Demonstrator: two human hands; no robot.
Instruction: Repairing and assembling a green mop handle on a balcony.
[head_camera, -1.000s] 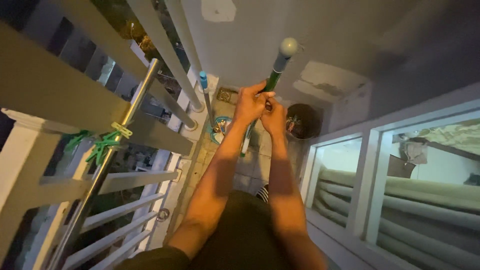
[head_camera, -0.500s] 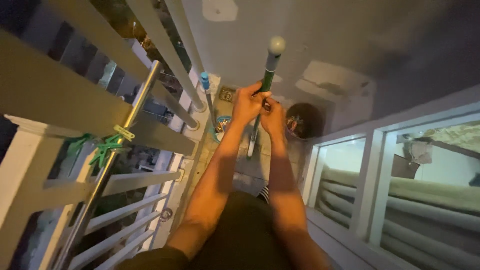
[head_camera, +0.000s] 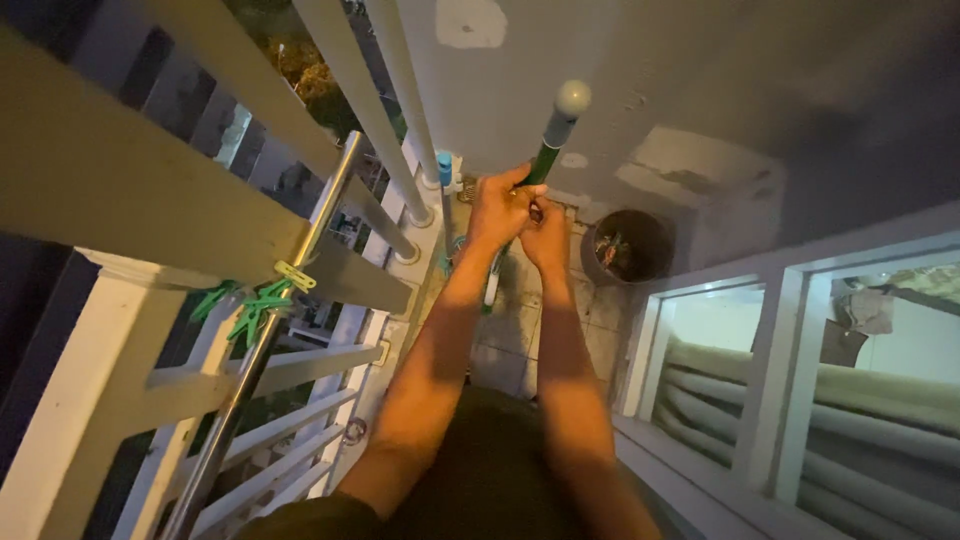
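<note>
Left hand: the left hand (head_camera: 500, 208) is closed around the green stick (head_camera: 545, 160), with the fingers wrapped over it from the left side.
Right hand: the right hand (head_camera: 547, 235) is also closed on the same stick, just below the left hand and touching it.
Stick: it is a long green handle with a grey round cap (head_camera: 573, 98) at the top end; it stands tilted, the cap leaning to the right above both hands. The lower part (head_camera: 490, 290) is lighter and goes down toward the floor between the arms; its end cannot be seen clearly.
Floor: the tiled floor (head_camera: 520, 330) lies far under the hands, narrow, between the railing and the wall.
Bucket: a dark round bucket (head_camera: 628, 246) stands on the floor, to the right of the hands, near the wall corner.
Blue-capped pole: a thin pole with a blue top (head_camera: 445, 165) stands just left of the hands, beside the railing.
Railing: a white railing (head_camera: 130, 330) runs along the left side, with a shiny metal bar (head_camera: 290, 300) across it.
Clothespins: some green clothespins (head_camera: 255, 310) are clipped on the metal bar.
Window: a white-framed window (head_camera: 790, 370) is on the right side.
</note>
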